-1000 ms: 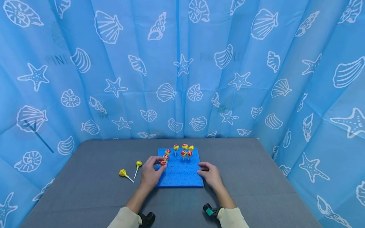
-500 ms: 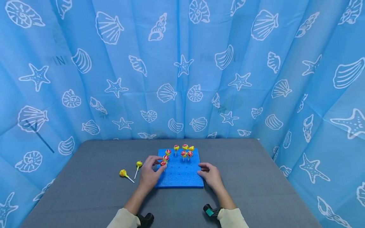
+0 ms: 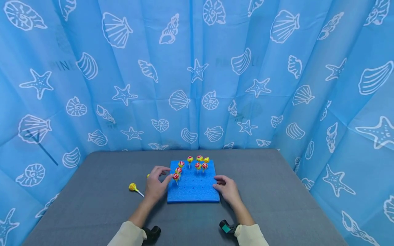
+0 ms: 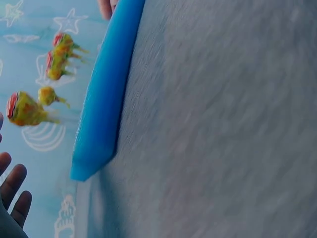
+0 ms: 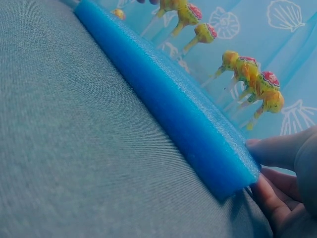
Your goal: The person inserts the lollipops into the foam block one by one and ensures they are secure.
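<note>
A blue foam board [image 3: 197, 194] with rows of small holes lies flat on the table, several wrapped lollipops standing in it by their sticks. At its left side my left hand [image 3: 156, 186] hovers with fingers apart and nothing in them, just left of the front-left upright lollipop [image 3: 176, 176]. The left wrist view shows those spread fingers [image 4: 12, 186] apart from the nearest lollipop [image 4: 25, 110]. My right hand [image 3: 227, 188] holds the board's right edge; in the right wrist view the thumb [image 5: 277, 148] lies on top, with other fingers at the side and partly hidden.
A yellow lollipop [image 3: 133, 187] lies on the grey table [image 3: 101, 205] left of my left hand. Another loose lollipop [image 3: 148, 175] is mostly hidden behind that hand. A blue curtain with shell prints [image 3: 197, 102] hangs behind the table.
My left hand has let go of the front-left lollipop and moved left, off the board, now covering most of one loose lollipop. That lollipop stays upright; the right hand has not moved.
</note>
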Demonstrator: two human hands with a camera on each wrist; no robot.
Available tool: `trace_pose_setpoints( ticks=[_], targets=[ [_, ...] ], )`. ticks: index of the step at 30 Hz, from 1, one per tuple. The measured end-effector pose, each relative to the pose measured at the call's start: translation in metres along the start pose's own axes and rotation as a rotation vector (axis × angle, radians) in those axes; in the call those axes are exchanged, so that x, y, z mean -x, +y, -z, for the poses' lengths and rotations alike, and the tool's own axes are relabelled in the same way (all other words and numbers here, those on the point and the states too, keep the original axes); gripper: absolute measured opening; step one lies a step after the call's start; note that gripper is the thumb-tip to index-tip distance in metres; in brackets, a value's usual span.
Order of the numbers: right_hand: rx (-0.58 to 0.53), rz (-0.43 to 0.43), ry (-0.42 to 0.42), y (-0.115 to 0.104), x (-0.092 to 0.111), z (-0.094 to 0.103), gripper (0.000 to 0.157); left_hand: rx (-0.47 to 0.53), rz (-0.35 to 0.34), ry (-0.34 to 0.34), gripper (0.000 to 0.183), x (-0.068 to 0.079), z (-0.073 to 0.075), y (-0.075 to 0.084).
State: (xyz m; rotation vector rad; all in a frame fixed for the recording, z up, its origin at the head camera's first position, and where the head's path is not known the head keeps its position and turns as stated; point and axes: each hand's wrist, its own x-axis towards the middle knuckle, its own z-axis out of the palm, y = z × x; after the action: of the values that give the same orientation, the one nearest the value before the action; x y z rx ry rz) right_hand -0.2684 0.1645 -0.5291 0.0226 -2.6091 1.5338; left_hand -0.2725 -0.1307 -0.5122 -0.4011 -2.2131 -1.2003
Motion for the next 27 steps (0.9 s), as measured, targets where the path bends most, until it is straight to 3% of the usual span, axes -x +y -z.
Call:
trace_pose_setpoints(
  ticks=[7,12,19,27],
  targets=[
    [-0.003,0.001,0.001,-0.001,0.0,-0.001,0.026,-0.045,0.022,-0.009,0.016,-0.012,0.015,-0.013],
    [0.0,-0.006,0.008,-0.001,0.001,-0.001,0.026,-0.121,0.096,-0.025,0.014,-0.02,0.025,-0.021],
    [0.001,-0.013,0.002,-0.001,0.001,-0.001,0.026,-0.225,0.25,-0.105,0.017,-0.024,0.032,-0.028],
    [-0.004,-0.005,-0.002,-0.001,0.0,0.0,0.026,-0.392,0.285,-0.197,0.024,-0.027,0.038,-0.039]
  ],
)
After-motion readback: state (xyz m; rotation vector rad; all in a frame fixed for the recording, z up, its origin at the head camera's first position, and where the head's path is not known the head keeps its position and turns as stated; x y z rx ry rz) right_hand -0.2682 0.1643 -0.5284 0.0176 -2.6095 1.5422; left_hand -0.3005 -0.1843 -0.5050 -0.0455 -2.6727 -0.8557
